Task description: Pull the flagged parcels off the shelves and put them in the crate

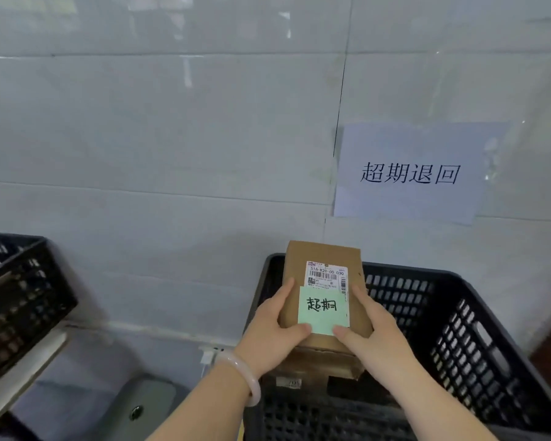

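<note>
Lower centre of frame: you hold the cardboard parcel (323, 256) over the black crate (458, 329).
Your left hand (274, 326) and right hand (372, 329) grip its sides, thumbs pressing on the green sticky note (323, 310) below the shipping label (326, 273). The parcel is just over another box (325, 358) in the crate. Right of centre, a paper sign (407, 173) hangs on the wall (140, 138); a second crate (19, 297) sits far left.

Both hands hold flagged parcel (323, 253) over black crate (458, 313).
L hand (274, 329) & R hand (372, 326) grip the box sides, thumbs on top touching the green note (323, 310), which sits just below the shipping label (326, 275). Pale bracelet (245, 374) on L wrist. Paper sign (407, 173) on tiled wall above crate; 2nd black crate (19, 300) at far L.
</note>
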